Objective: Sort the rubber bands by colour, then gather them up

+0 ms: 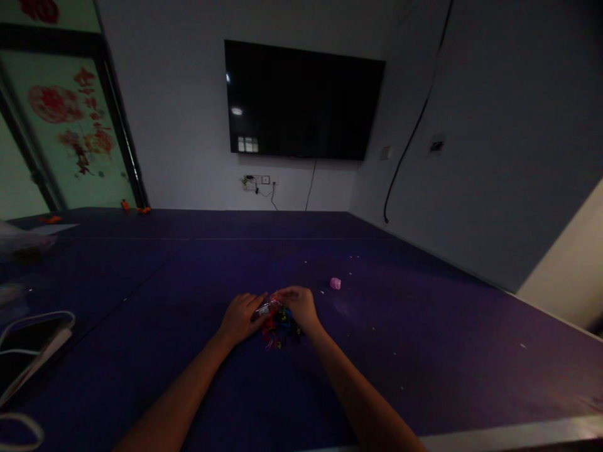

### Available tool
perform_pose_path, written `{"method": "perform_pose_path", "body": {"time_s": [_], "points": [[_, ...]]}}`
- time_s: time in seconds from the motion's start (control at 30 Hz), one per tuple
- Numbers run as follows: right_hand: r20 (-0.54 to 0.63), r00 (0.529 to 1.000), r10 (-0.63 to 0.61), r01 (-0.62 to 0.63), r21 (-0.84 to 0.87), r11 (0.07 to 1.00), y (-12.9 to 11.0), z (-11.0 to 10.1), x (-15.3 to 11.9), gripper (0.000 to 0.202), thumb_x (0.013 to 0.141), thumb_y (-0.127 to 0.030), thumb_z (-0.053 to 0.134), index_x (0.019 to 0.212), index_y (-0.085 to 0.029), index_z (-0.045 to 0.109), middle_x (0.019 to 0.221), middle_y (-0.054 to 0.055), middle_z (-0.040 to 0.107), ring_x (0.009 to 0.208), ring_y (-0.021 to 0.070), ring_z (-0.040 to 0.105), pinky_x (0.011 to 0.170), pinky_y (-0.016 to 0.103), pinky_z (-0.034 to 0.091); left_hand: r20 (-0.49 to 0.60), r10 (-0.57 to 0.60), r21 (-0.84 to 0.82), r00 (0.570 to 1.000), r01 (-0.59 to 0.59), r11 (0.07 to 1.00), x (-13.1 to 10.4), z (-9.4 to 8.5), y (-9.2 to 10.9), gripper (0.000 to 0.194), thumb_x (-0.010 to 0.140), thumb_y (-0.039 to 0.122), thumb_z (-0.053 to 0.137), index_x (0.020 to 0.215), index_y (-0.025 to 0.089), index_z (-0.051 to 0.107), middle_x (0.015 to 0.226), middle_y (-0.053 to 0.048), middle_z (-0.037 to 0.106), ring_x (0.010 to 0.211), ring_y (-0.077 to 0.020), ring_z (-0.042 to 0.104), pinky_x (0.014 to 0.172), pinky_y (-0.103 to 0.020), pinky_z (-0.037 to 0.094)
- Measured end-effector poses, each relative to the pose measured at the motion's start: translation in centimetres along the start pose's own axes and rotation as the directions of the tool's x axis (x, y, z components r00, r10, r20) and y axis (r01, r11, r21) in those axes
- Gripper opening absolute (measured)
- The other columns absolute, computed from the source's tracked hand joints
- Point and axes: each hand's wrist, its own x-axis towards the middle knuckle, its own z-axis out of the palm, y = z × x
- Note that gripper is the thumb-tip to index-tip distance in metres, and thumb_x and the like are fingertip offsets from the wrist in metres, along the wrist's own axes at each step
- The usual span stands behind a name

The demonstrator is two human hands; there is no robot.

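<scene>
In the head view, my left hand [239, 318] pinches one side of a small shiny clear-and-pink packet [264, 309], its thumb underneath and fingers on top. My right hand [300, 304] is closed with its fingertips at the packet's other end, by some pink-red bits. Right below both hands, on the purple table top, lies a little heap of red, blue and black pieces [282, 317] with yellow marks; they are too small and dark to name. Part of the heap is hidden behind my right hand.
A small pink lump [335, 284] lies right of my hands on the purple surface [226, 263], among white specks. At the left are a white-edged bag [51, 351] with handles and clear plastic [19, 242]. A television [304, 103] hangs on the far wall.
</scene>
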Motion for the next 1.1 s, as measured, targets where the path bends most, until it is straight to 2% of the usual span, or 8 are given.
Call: {"method": "perform_pose_path", "body": {"time_s": [0.17,0.33,0.47,0.6,0.87,1.0,1.1], "points": [[-0.043,0.999,-0.008,0.006,-0.044,0.999,0.2,0.0,0.1,0.018,0.059,-0.022,0.066,0.076,-0.017,0.064,0.063,0.001,0.066,0.057,0.015,0.062,0.054,0.024,0.051,0.003,0.016,0.012,1.0,-0.016,1.0,0.0,-0.2,0.2,0.043,0.09,0.046,0.042,0.118,0.017,0.056,0.09,-0.009,0.066,0.081,-0.0219,0.058,0.071,-0.034,0.043],[0.014,0.999,-0.041,0.042,-0.059,0.997,0.4,0.1,0.0,0.014,0.057,-0.014,0.061,0.07,-0.017,0.061,0.06,-0.001,0.062,0.057,0.0129,0.059,0.054,0.023,0.049,0.013,0.04,0.011,0.999,-0.04,0.999,0.1,-0.3,0.2,0.043,0.09,0.046,0.042,0.115,0.015,0.057,0.088,-0.009,0.065,0.08,-0.0217,0.058,0.07,-0.034,0.043],[0.048,0.997,-0.056,0.058,-0.041,0.998,0.4,0.2,0.0,0.019,0.054,-0.011,0.06,0.072,-0.017,0.061,0.062,-0.001,0.063,0.058,0.0127,0.059,0.055,0.022,0.048,-0.014,0.073,0.001,0.997,-0.073,0.997,0.0,-0.2,0.2,0.042,0.09,0.045,0.043,0.115,0.014,0.057,0.089,-0.011,0.065,0.08,-0.0223,0.058,0.069,-0.034,0.045],[0.061,0.996,-0.064,0.067,-0.04,0.997,0.7,0.3,-0.1,0.02,0.056,-0.013,0.058,0.075,-0.017,0.063,0.066,0.0,0.064,0.061,0.0137,0.06,0.058,0.024,0.049,-0.024,0.101,-0.008,0.995,-0.101,0.995,-0.1,-0.2,0.2,0.042,0.089,0.044,0.046,0.115,0.014,0.057,0.087,-0.011,0.065,0.079,-0.0224,0.059,0.069,-0.035,0.046],[0.055,0.996,-0.069,0.073,-0.089,0.993,1.8,-0.1,0.4,0.029,0.056,-0.017,0.064,0.085,-0.016,0.065,0.087,0.006,0.068,0.078,0.0186,0.064,0.072,0.031,0.052,-0.033,0.098,0.003,0.995,-0.098,0.995,-0.1,-0.1,0.1,0.043,0.089,0.046,0.045,0.118,0.016,0.056,0.092,-0.01,0.067,0.081,-0.0222,0.06,0.071,-0.035,0.045],[0.029,0.999,-0.042,0.044,-0.079,0.996,1.6,-0.3,0.6,0.031,0.055,-0.02,0.069,0.086,-0.016,0.066,0.086,0.007,0.069,0.08,0.0203,0.065,0.074,0.033,0.052,-0.049,0.061,0.028,0.997,-0.06,0.998,-0.1,0.0,-0.1,0.044,0.089,0.047,0.044,0.118,0.017,0.056,0.092,-0.01,0.067,0.081,-0.0224,0.06,0.072,-0.035,0.045],[0.036,0.999,-0.018,0.018,-0.002,1.0,1.3,-0.3,0.5,0.032,0.055,-0.025,0.071,0.085,-0.016,0.066,0.084,0.008,0.07,0.077,0.0208,0.066,0.071,0.033,0.053,-0.051,0.032,0.042,0.998,-0.03,0.999,-0.2,0.1,-0.3,0.044,0.089,0.047,0.044,0.117,0.016,0.057,0.093,-0.011,0.067,0.081,-0.0227,0.061,0.072,-0.035,0.045]]}}
